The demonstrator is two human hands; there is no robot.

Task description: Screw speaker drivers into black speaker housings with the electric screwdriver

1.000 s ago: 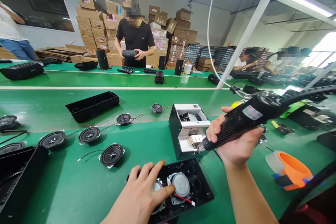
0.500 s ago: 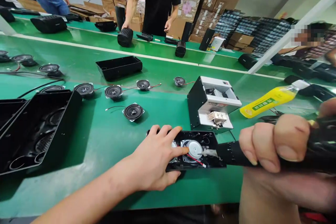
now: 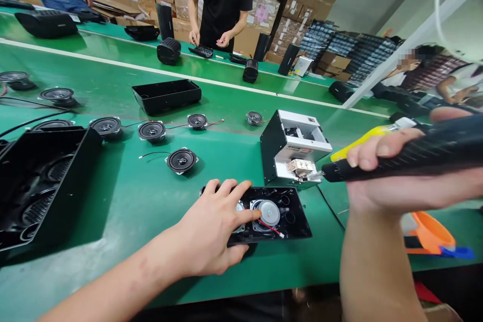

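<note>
My left hand [image 3: 213,229] lies spread on a black speaker panel [image 3: 287,216] on the green bench, its fingertips touching a small silver-backed speaker driver [image 3: 267,211] with a red wire. My right hand [image 3: 381,181] is wrapped round a black electric screwdriver [image 3: 407,158], held level. The screwdriver's tip points left at the metal outlet of a white and black screw feeder box [image 3: 292,153], which stands just behind the panel.
Several loose speaker drivers [image 3: 181,160] with wires lie left of the feeder. An open black housing [image 3: 45,181] sits at far left, another [image 3: 166,94] further back. A yellow bottle [image 3: 362,138] and orange tape dispenser [image 3: 430,234] are on the right. People stand beyond the bench.
The screwdriver has lifted off the panel and its tip has gone up to the screw feeder's outlet. My left hand has stayed on the panel.
</note>
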